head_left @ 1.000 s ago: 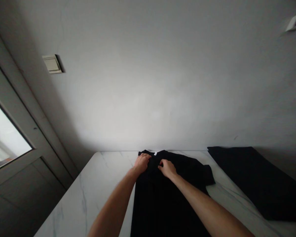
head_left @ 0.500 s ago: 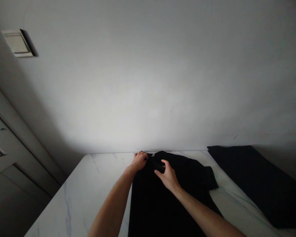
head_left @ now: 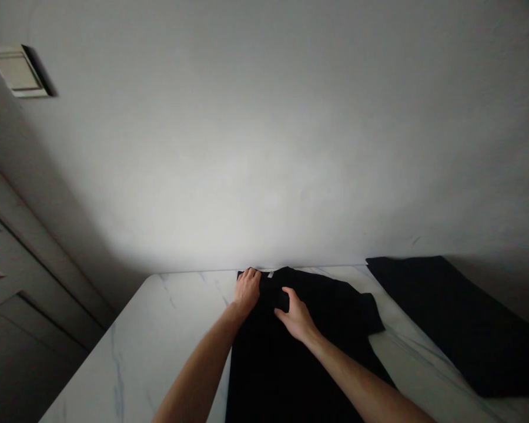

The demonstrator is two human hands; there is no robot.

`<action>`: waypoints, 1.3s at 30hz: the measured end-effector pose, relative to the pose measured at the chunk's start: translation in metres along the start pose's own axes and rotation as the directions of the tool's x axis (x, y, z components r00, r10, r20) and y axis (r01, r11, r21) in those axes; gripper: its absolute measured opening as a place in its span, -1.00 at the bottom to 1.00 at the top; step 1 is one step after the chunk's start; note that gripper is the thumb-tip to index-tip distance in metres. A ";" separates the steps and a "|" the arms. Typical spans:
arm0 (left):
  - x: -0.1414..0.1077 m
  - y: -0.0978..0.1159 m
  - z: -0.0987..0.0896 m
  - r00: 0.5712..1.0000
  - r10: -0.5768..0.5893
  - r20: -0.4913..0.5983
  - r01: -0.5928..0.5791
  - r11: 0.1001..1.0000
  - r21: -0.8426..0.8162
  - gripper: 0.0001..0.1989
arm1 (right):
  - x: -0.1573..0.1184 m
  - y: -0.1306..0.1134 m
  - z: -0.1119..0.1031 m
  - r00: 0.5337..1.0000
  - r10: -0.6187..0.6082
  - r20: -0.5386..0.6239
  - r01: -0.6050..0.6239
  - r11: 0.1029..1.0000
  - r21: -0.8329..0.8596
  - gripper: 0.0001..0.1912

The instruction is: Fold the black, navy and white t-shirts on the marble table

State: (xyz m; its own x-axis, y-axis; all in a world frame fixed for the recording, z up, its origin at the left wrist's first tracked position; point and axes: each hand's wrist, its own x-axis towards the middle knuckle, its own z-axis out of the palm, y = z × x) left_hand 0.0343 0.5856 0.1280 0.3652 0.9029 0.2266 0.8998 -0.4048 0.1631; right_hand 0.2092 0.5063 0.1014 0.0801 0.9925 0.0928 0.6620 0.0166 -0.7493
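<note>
A black short-sleeved garment (head_left: 291,376) lies on a white marbled table (head_left: 171,335), one sleeve spread to the right and a small pale label at its neckline. My left hand (head_left: 247,289) rests on the garment's upper left corner, fingers close together and curled over the cloth; whether it pinches any is not plain. Over the chest, just below the neckline, my right hand (head_left: 296,314) has its thumb and forefinger apart, with dark cloth between and under them.
Another black cloth (head_left: 458,329), flat and folded, lies at the right of the table. Behind the table rises a pale wall (head_left: 264,147) with a switch plate (head_left: 17,70) at upper left. A panelled door (head_left: 22,329) stands at the left.
The dark fold of cloth near my right hand now lies flatter. My left hand's fingers have straightened slightly over the corner. The whole view has shifted a little.
</note>
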 end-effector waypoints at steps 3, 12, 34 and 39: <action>-0.015 0.007 0.002 0.999 -0.051 0.018 0.051 0.998 -0.023 -0.67 | -0.001 -0.003 0.003 0.996 -0.073 -0.052 0.075 0.997 0.034 -0.38; -0.032 0.005 0.022 0.997 -0.051 0.058 0.055 0.996 -0.067 -0.46 | -0.013 -0.014 -0.002 0.988 0.098 0.116 -0.099 0.995 0.002 0.11; -0.029 0.002 0.025 0.987 -0.047 0.157 0.051 0.999 -0.021 -0.31 | -0.043 -0.022 -0.016 0.952 0.135 0.276 -0.142 0.990 0.003 -0.14; -0.029 0.002 0.026 0.987 -0.043 0.154 0.045 0.999 -0.007 -0.31 | -0.047 -0.035 -0.028 0.984 0.063 0.164 0.005 0.924 -0.383 -0.19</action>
State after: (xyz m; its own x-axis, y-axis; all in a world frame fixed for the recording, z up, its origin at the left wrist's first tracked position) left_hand 0.0320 0.5625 0.0967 0.3584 0.9310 0.0687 0.9136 -0.3649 0.1795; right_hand 0.2036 0.4552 0.1416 -0.0019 0.9980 -0.0632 0.8974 -0.0262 -0.4405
